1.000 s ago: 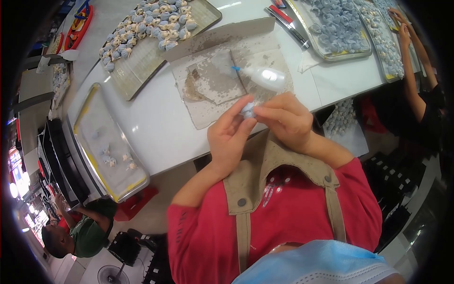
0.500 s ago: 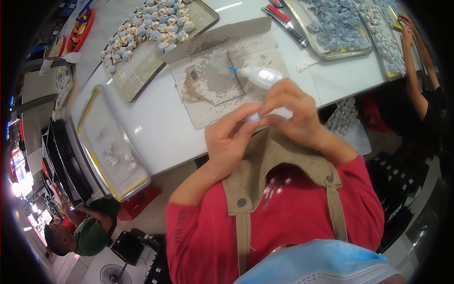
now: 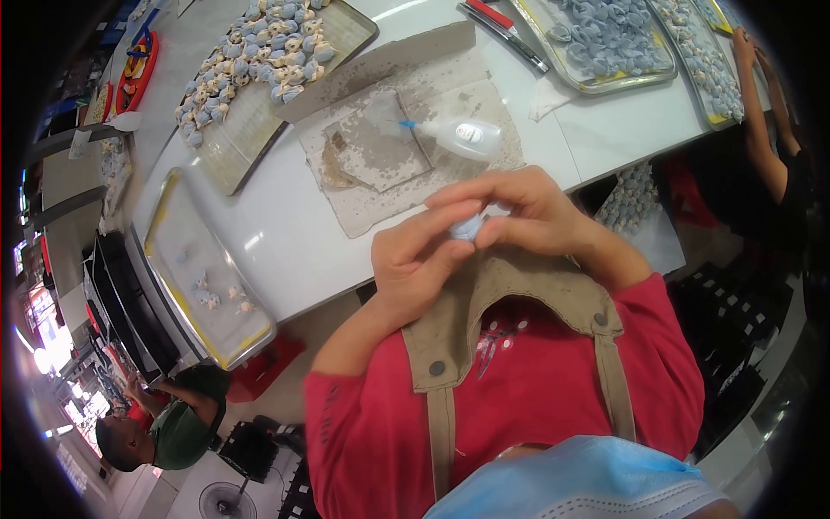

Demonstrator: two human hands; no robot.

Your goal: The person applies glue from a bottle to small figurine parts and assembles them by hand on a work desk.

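Above my apron, at the table's near edge, a small light-blue piece [image 3: 467, 227] sits between my two hands. My left hand [image 3: 413, 261] is closed around its left side with thumb and fingers. From the other side, my right hand [image 3: 534, 214] pinches at it, its fingers reaching over the top toward my left hand. The fingers cover much of the piece, so its full shape is hidden. Just beyond lies a white squeeze bottle [image 3: 471, 138] with a blue tip, on its side on a stained sheet of cardboard [image 3: 372, 212].
At the far left, a tray [image 3: 251, 160] carries many blue and cream pieces. A yellow-edged tray [image 3: 186, 251] with several pieces juts past the table's left edge. Blue pieces fill a tray [image 3: 609, 82] at far right, near a pen [image 3: 519, 48]. Other people work at both sides.
My right fingers have stretched out over the top of the light-blue piece, and more of it shows between my hands. The whole view has shifted slightly.
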